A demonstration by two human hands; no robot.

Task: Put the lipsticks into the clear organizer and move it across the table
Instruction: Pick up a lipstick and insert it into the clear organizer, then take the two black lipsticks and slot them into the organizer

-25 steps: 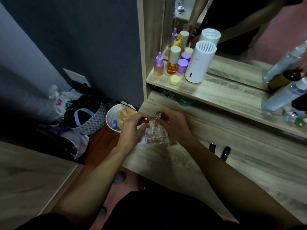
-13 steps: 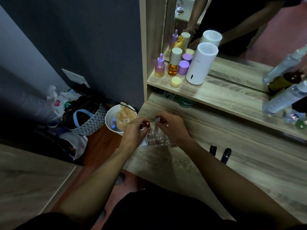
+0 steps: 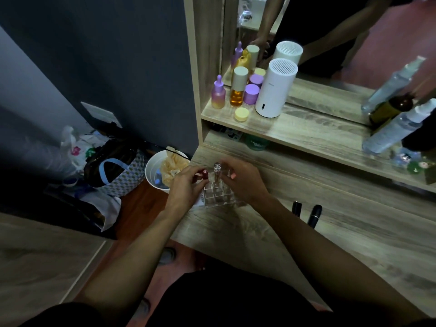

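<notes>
lipsticks are going into the clear organizer [image 3: 218, 193], which sits near the left edge of the table [image 3: 354, 232], close to the front corner on that side. a second ago both hands held their lipsticks a bit above it. now both hands have come down lower, right onto the organizer.

the left hand [image 3: 186, 187] has its fingers pinched shut on a dark red lipstick [image 3: 205, 173], and it is at the far left corner of the organizer. i cannot tell if its bottom is in a slot yet. the right hand [image 3: 243, 180] is closed on the far right side of the organizer. a clear-topped lipstick [image 3: 217, 171] stands up straight in the far row between the two hands, and it looks like it is already down in a slot. i cannot tell if the right hand is touching that one. something pink [image 3: 233, 176] shows at the right fingertips, too small to name.

so i think the step now is pushing these lipsticks all the way in. that part looks almost done.

two black lipsticks [image 3: 305, 214] lie side by side on the table, well apart from the organizer, toward the middle. they have not been picked up. i think they need to go in too, and after that the organizer must be moved across the table. that last part is not started.
</notes>
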